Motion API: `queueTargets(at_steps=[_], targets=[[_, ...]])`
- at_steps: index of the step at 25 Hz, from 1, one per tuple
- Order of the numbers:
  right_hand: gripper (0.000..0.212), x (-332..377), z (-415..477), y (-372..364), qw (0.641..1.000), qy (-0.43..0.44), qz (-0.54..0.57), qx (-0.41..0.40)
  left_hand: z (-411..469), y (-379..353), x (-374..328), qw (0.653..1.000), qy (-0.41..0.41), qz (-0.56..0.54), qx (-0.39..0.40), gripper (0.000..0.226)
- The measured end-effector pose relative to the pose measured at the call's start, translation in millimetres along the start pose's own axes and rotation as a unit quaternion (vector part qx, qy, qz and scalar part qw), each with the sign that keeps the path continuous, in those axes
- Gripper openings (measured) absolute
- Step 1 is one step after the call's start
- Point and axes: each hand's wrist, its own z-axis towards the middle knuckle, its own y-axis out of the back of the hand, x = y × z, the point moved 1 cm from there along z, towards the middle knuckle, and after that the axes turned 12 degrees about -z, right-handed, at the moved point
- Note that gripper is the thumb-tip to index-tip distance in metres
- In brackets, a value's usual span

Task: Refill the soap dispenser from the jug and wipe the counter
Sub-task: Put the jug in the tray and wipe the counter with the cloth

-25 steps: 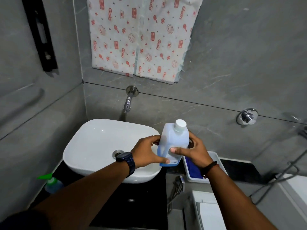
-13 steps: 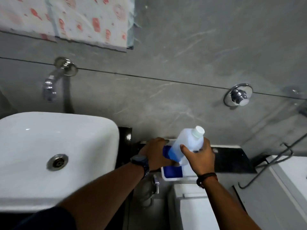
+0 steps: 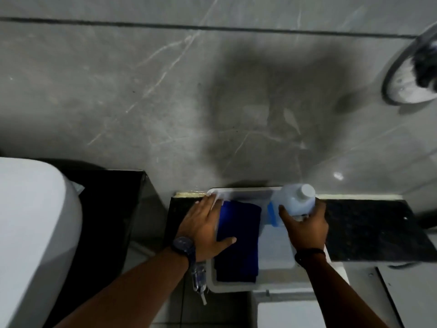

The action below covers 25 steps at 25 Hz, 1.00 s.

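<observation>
Both hands have come away from the sink toward the white tray point(image 3: 238, 286): the jug point(image 3: 294, 202), capped and earlier gripped two-handed, is now held only by the right hand point(image 3: 305, 229), closed around its body at the tray's far right corner. The left hand point(image 3: 203, 229) has let go and lies spread and flat across the tray's left rim, thumb on the folded blue cloth point(image 3: 237, 240) inside the tray. I judge the jug is being put away and the cloth comes next, for wiping; the soap dispenser is not in view.
</observation>
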Motion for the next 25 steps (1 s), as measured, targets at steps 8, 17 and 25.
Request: queueTargets(at_steps=[8, 17, 25], targets=[[0.091, -4.1, -1.0, -25.0, 0.999, -0.016, -0.013, -0.046, -0.3, -26.7, 24.2, 0.997, 0.034, 0.009, 0.065, 0.107], [0.057, 12.8, -66.7, -80.1, 0.937, -0.216, -0.141, 0.236, -16.8, 3.0, 29.3, 0.999, 0.003, -0.003, 0.043, 0.105], [0.026, 74.4, -94.3, -42.9, 0.966, -0.103, -0.012, 0.235, -83.4, 65.9, 10.6, 0.999, 0.015, -0.038, -0.013, 0.094]])
